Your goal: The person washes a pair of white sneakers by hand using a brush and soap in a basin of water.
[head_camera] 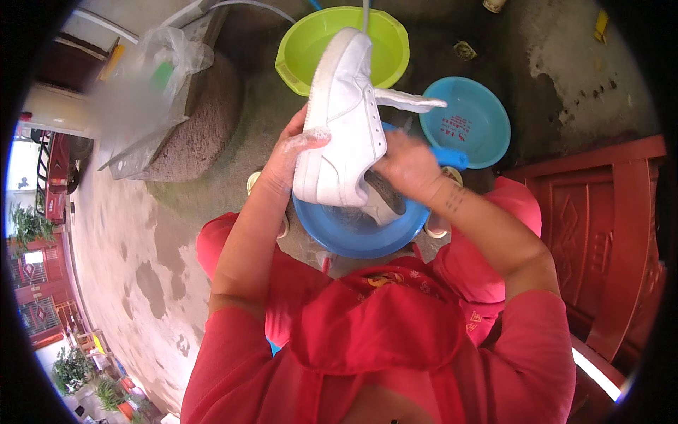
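My left hand point(288, 153) grips a white lace-up sneaker point(341, 127) around its sole, with foam on the thumb. The sneaker is held toe up, its laces out and its tongue point(408, 100) sticking out to the right. My right hand point(410, 165), blurred, is closed beside the shoe's opening. A blue handle point(451, 158) extends from that hand; its working end is hidden. Below is a blue basin point(349, 238) with cloudy water, and a second white shoe point(389, 209) lies in it, partly covered by the held one.
Beyond stands a lime-green basin point(296, 58) holding water, with a pale hose point(365, 16) over it. A light-blue basin point(471, 116) sits right of it. A red panelled wooden piece point(588, 228) is close at right. At left, a plastic bag point(169, 58) rests on a stone ledge point(196, 127).
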Available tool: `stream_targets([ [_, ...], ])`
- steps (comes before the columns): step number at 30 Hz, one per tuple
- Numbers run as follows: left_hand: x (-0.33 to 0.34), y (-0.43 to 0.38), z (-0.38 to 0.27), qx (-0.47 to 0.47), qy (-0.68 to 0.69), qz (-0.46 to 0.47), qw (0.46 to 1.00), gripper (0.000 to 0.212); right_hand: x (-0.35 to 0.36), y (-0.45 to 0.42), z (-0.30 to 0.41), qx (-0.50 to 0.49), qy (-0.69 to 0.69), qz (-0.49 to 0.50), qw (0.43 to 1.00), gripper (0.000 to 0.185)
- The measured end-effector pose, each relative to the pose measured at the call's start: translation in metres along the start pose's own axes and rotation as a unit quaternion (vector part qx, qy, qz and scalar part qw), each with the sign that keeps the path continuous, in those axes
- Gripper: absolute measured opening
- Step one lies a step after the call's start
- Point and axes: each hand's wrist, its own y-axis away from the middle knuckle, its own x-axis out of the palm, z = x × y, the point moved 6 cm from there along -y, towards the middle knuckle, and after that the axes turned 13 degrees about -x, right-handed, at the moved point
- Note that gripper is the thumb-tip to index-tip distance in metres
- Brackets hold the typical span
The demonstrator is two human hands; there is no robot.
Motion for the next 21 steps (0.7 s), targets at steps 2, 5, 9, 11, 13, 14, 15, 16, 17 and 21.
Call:
stream_targets([
  [2,0.003,-0.004,0.001,0.017,0.011,-0.017,1.0,0.074,0.015,0.011,0.026,-0.003,-0.039,0.027,0.999,0.017],
  [5,0.008,0.004,-0.005,0.02,0.06,-0.006,0.998,0.075,0.01,0.009,0.027,0.049,-0.22,0.091,0.97,0.024],
  [9,0.007,0.005,-0.001,0.038,0.027,0.016,0.999,0.075,0.02,0.014,0.029,0.156,-0.528,0.119,0.826,0.03],
  [11,0.008,0.003,0.003,0.024,0.015,-0.001,1.0,0.076,0.026,0.015,0.032,0.235,-0.687,0.092,0.681,0.032],
  [13,0.009,0.003,0.003,0.027,-0.003,-0.013,1.0,0.077,0.023,0.02,0.029,0.337,-0.752,0.09,0.559,0.031],
  [14,0.008,0.003,0.002,0.034,-0.014,-0.016,0.999,0.077,0.024,0.022,0.029,0.385,-0.776,0.087,0.492,0.032],
  [15,0.008,0.002,0.0,0.042,-0.026,-0.016,0.999,0.078,0.022,0.022,0.029,0.352,-0.827,0.076,0.431,0.031],
  [16,0.008,0.001,-0.003,0.052,-0.033,-0.016,0.998,0.078,0.023,0.025,0.026,0.318,-0.872,0.065,0.366,0.032],
  [17,0.007,0.001,-0.005,0.063,-0.04,-0.017,0.997,0.078,0.021,0.025,0.026,0.281,-0.911,0.053,0.298,0.032],
  [21,0.01,0.011,-0.012,0.079,-0.008,-0.022,0.997,0.078,0.03,0.018,0.029,0.243,-0.65,0.037,0.719,0.028],
])
